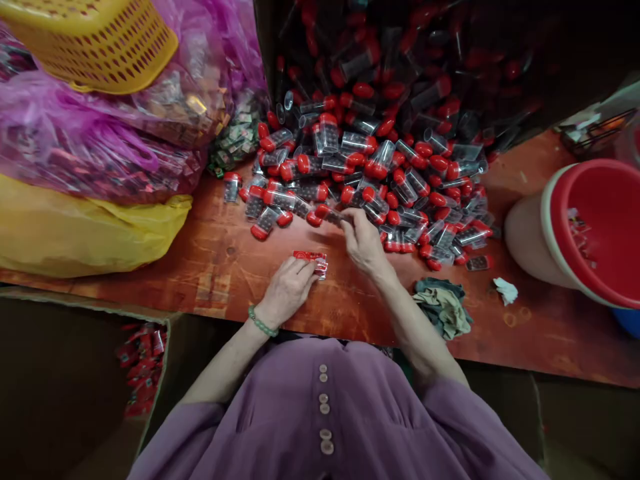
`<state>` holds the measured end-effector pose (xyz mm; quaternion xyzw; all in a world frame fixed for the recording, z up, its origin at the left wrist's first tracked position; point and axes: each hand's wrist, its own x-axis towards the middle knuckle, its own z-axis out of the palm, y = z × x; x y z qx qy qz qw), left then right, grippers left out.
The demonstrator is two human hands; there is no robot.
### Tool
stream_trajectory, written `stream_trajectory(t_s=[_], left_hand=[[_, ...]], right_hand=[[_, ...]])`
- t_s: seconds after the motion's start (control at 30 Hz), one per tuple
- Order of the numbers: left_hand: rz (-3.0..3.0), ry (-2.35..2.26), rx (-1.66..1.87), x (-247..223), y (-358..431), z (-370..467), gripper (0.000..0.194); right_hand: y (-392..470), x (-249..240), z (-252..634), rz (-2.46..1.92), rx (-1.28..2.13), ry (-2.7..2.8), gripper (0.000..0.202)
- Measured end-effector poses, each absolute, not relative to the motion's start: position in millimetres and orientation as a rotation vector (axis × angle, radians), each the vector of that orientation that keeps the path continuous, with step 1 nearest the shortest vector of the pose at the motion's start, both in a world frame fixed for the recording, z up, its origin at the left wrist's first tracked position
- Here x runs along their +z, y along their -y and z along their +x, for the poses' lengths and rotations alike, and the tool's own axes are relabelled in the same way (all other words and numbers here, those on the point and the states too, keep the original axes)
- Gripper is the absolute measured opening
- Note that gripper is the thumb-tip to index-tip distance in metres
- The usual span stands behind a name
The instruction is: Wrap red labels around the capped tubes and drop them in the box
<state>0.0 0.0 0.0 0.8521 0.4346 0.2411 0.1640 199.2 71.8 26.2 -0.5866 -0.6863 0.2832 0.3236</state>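
Purple button-front garment (325, 413) of the seated person, nearest the viewer, filling the lower middle. Left hand (289, 288), green bead bracelet (262, 325) at the wrist, resting on the reddish-brown wooden tabletop (220, 260), fingers curled closed around a small stack of red-and-silver packets (312, 261) that juts out past the fingertips. Right hand (363, 240), just beyond and to the right, fingers pinched on one small clear plastic tube with a red cap (334, 215) at the near edge of the heap; how firmly it is gripped cannot be told. Large heap of clear red-capped tubes (370, 160), spilling toward the person from a dark opening at the far side of the table, single tubes straying out at its left and right edges. Crumpled grey-green rag (443, 307), on the tabletop just right of the right forearm; small white scrap of paper (506, 291) near it. Red plastic basin nested in a cream one (595, 233), tipped on its side at the far right. Pink translucent bags of packets (100, 133) at the far left, topped by a yellow perforated plastic basket (95, 40), with a yellow plastic bag (90, 230) beneath. Open cardboard box (143, 360) at lower left, below the table edge, holding more red packets.
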Motion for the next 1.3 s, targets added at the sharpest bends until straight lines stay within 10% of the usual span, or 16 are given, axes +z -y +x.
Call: stream_trajectory(t_s=[0.27,0.57,1.3], left_hand=[[2.462,-1.328,0.535,9,-2,5,0.024],[2.009,-1.224,1.210,23,-10,-8,0.009],[1.939,-1.274,0.959,3,-9,-17,0.007]], right_hand=[[-6,11,229,-1.117,1.570,0.610,0.031],[15,28,223,-1.153,1.453,0.789,0.039],[20,20,205,-1.384,1.144,1.270,0.024]])
